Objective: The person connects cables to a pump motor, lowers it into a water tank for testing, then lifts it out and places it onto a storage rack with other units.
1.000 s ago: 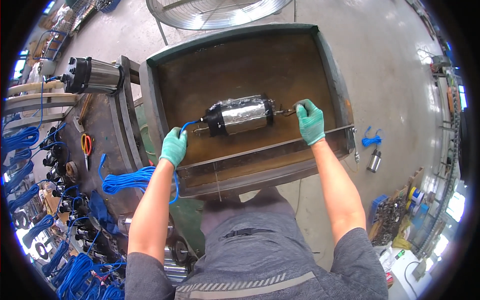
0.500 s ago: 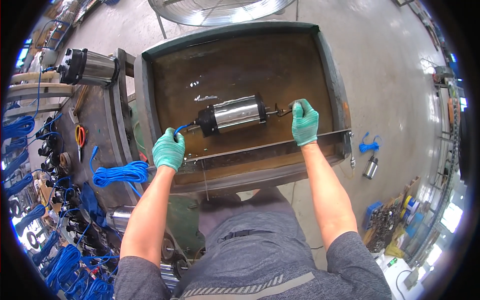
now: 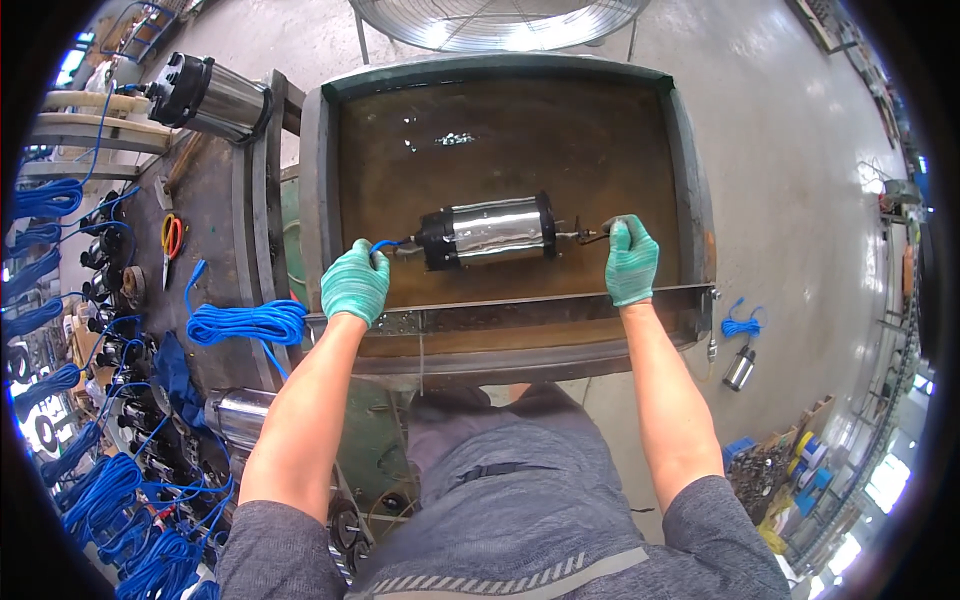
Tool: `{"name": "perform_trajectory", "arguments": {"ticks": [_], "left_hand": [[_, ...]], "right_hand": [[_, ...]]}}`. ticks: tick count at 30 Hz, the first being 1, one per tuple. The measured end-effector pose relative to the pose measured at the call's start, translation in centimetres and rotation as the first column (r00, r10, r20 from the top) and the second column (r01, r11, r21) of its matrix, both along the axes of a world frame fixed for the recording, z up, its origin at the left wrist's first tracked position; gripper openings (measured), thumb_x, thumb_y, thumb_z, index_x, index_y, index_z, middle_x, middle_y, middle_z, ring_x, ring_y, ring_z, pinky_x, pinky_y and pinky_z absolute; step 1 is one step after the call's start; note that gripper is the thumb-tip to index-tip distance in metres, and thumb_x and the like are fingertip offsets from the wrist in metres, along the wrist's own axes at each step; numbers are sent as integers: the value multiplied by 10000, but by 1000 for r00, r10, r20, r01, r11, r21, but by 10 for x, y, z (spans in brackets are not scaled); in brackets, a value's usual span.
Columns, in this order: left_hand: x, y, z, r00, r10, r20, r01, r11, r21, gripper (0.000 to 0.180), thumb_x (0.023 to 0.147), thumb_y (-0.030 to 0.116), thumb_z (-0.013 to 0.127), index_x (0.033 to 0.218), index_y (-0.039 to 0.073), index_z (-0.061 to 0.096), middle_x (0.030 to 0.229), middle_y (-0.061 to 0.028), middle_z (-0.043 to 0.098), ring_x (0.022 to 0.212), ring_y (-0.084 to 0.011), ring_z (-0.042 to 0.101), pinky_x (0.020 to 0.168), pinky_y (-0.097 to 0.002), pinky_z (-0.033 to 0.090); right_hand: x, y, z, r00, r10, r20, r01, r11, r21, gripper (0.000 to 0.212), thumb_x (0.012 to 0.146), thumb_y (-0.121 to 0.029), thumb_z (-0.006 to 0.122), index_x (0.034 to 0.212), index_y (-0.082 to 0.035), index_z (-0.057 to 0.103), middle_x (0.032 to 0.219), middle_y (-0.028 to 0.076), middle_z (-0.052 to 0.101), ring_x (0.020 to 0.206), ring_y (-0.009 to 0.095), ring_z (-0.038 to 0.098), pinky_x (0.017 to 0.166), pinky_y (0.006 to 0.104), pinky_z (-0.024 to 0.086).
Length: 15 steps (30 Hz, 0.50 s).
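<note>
A shiny metal cylindrical motor (image 3: 500,230) with black end caps lies level in a tub (image 3: 690,175) of brownish water. My left hand (image 3: 355,284), in a green knit glove, is closed around the blue cable (image 3: 387,244) at the motor's left end. On the right, my gloved right hand (image 3: 632,262) pinches a thin dark fitting (image 3: 594,238) joined to the motor's shaft end; its exact kind is unclear. A metal bar (image 3: 480,315) crosses the tub just below both hands.
Left of the tub, a bench holds a coil of blue cable (image 3: 245,323), orange-handled scissors (image 3: 172,240) and another motor (image 3: 215,97). Several blue-cabled motors line the far left. A large round fan (image 3: 500,20) stands beyond the tub. A small motor (image 3: 740,368) lies on the right floor.
The whole view has shifted, so the tub and bench appear farther right. Both hands keep their hold, and the motor stays at nearly the same place in the tub.
</note>
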<state>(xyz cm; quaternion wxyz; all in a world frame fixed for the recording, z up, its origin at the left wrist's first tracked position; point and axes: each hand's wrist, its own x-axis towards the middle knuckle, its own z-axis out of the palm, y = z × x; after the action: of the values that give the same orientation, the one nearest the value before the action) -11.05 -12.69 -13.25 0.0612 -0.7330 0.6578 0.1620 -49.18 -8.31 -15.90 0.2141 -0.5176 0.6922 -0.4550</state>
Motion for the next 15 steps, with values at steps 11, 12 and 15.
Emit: {"name": "perform_trajectory", "arguments": {"ticks": [11,12,15], "left_hand": [[-2,2,2,1000,8,4,-8,1000,-3,237,967,301,523,982,80,608,830,-196,696,800,-408,667,733,-528,511],[-2,2,1,1000,6,1,-6,1000,-3,237,967,301,523,982,80,608,830,-196,696,800,-408,667,733,-528,511],[-1,2,-1,1000,4,9,-3,1000,-12,235,966,305,527,984,85,609,835,-200,695,804,-414,666,734,-528,513]], "right_hand": [[1,0,4,1000,-11,22,11,1000,0,262,1013,-225,549,876,-23,646,709,90,645,634,135,558,612,310,472],[1,0,4,1000,-13,25,13,1000,3,263,1013,-225,550,874,-23,646,710,89,647,636,136,564,614,309,474],[1,0,2,999,-19,26,20,1000,-20,265,1013,-228,551,875,-23,647,709,88,647,635,138,572,614,305,476]]}}
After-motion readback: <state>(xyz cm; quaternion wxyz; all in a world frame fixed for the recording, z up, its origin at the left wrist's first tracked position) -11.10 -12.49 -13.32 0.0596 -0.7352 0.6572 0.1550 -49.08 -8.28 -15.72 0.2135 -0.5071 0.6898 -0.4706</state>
